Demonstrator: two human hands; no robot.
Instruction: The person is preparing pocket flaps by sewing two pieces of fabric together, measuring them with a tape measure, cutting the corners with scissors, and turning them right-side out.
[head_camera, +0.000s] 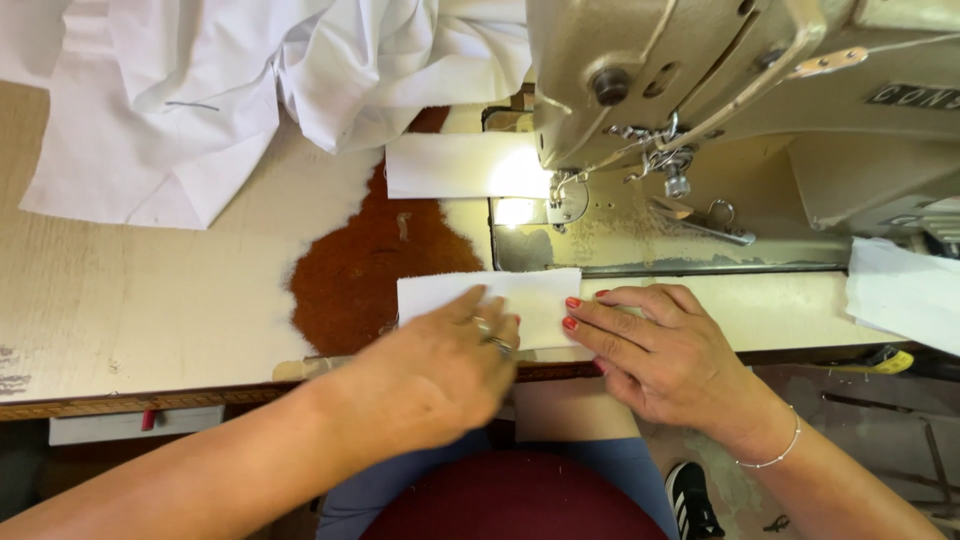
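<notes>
Under both hands (440, 365) (665, 355), white cloth strip (530, 295) (flat, rectangular).

White cloth strip (505, 300) — red nails (571, 312).

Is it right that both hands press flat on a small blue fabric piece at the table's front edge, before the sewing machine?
Not quite: the fabric piece is white, not blue. The head view shows the left hand and right hand flat on it, before the sewing machine.
</notes>
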